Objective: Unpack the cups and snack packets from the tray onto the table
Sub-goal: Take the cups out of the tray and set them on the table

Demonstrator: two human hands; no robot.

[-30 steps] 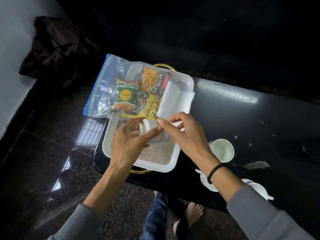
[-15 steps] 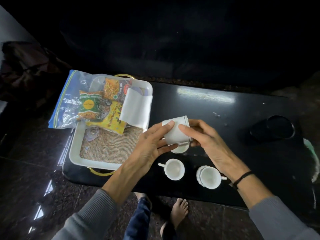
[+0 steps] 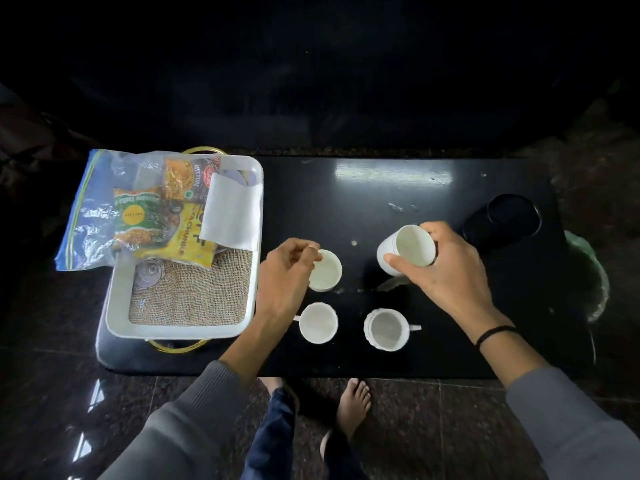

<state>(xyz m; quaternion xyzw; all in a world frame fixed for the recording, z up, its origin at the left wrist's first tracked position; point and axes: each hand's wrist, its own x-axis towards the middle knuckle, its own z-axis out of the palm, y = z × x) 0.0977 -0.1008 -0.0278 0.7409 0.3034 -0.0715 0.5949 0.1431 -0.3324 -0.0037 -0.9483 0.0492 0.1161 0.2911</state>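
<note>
Writing can be read on two snack packets: "MIXTURE" on the orange and dark plastic packet (image 3: pixel 192 178) and "CHUNKS" on the yellow plastic packet (image 3: pixel 188 242). The print on the green plastic packet (image 3: pixel 138 216) is too small to read. All three lie at the far end of the white rectangular plastic tray (image 3: pixel 116 306), partly on a clear zip bag with blue edge (image 3: pixel 85 216) that hangs over the left rim. The tray stands on the left end of the glossy black table (image 3: pixel 346 216), close to its front edge.

The left hand (image 3: pixel 285 275) has curled fingers at the left rim of a low white cup (image 3: pixel 327 271), which stands on the table just beside the tray; I cannot tell if they pinch it. The right hand (image 3: pixel 446 271) grasps a tall white cup (image 3: pixel 412 247), tilted with its mouth toward the camera, near the middle of the table. A white cup with left handle (image 3: pixel 318 323) and a white cup with right handle (image 3: pixel 386 329) stand apart near the front edge. Table top shows between the cups and the far edge, as far as a black round object (image 3: pixel 509 220) at the right end.
</note>
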